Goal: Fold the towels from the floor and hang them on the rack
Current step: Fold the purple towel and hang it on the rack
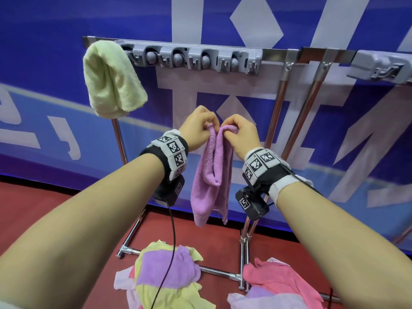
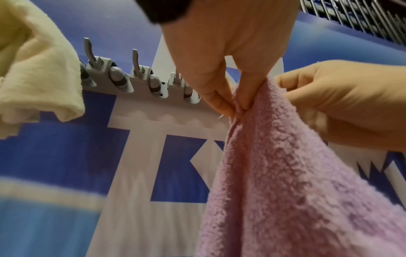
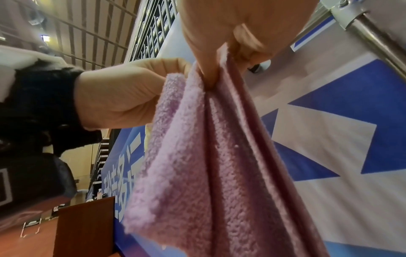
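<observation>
1. Both forearms extend forward; left hand [image 1: 196, 128] and right hand [image 1: 242, 134] each pinch the purple towel [image 1: 210, 172] at its top edge, fingers curled.
2. Towel hangs lengthwise, long axis vertical, below the rack [image 1: 191, 58].
3. Green towel [image 1: 111, 81] drapes over the rack's left end.

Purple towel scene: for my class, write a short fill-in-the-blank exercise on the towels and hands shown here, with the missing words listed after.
1. Both hands pinch the top edge of the ____ towel.
2. The towel already hanging on the rack is pale ____.
3. The left hand and right hand hold the towel ____ the floor piles.

Missing words: purple; green; above
</observation>
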